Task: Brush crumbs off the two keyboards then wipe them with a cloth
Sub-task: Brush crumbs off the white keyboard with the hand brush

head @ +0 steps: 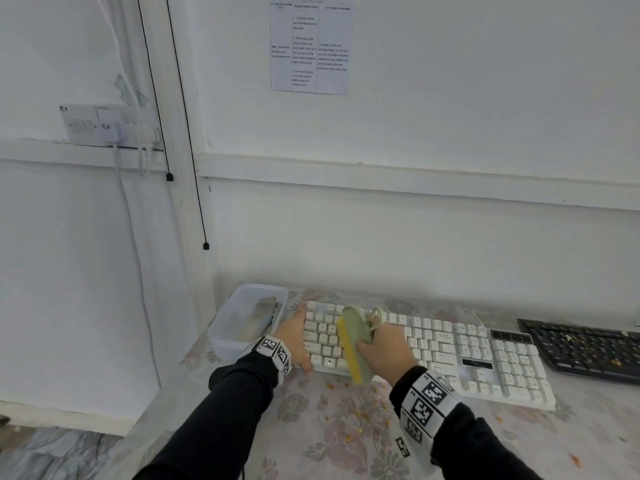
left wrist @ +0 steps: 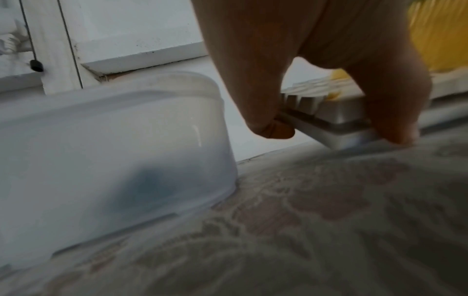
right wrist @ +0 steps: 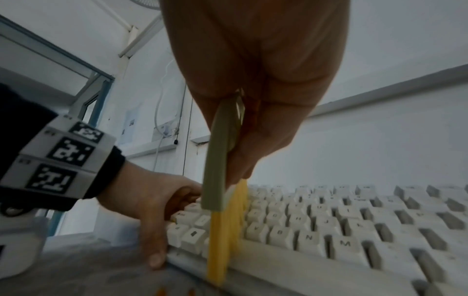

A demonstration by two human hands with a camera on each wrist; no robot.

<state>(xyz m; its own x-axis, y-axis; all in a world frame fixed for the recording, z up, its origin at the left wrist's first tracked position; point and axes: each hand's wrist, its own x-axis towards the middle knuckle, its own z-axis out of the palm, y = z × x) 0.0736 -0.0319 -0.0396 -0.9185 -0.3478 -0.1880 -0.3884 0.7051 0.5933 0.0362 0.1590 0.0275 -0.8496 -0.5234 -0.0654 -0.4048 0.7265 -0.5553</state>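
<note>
The left hand (head: 294, 336) clamps the white plastic keyboard's (head: 450, 351) left end, steadying it on the floral-clothed worktop (head: 329, 431), while the right hand (head: 384, 348) grips a yellow-bristled, green-backed brush (head: 353, 344), sweeping crumbs (head: 374, 410) forward.

We see a floral-covered counter (head: 311, 441) carrying a white keyboard (head: 450, 348), a black keyboard (head: 585, 348) right of it, a clear tub (head: 221, 337) left, crumbs (head: 363, 407) in front.

Just left of the grip, a translucent plastic container (head: 248, 320) on the floral tablecloth (head: 329, 441). Up on the wall above, a printed sheet (head: 311, 46); far up-left, a socket panel (head: 110, 125) with plugs, two black cords (head: 180, 133) hanging alongside.
</note>
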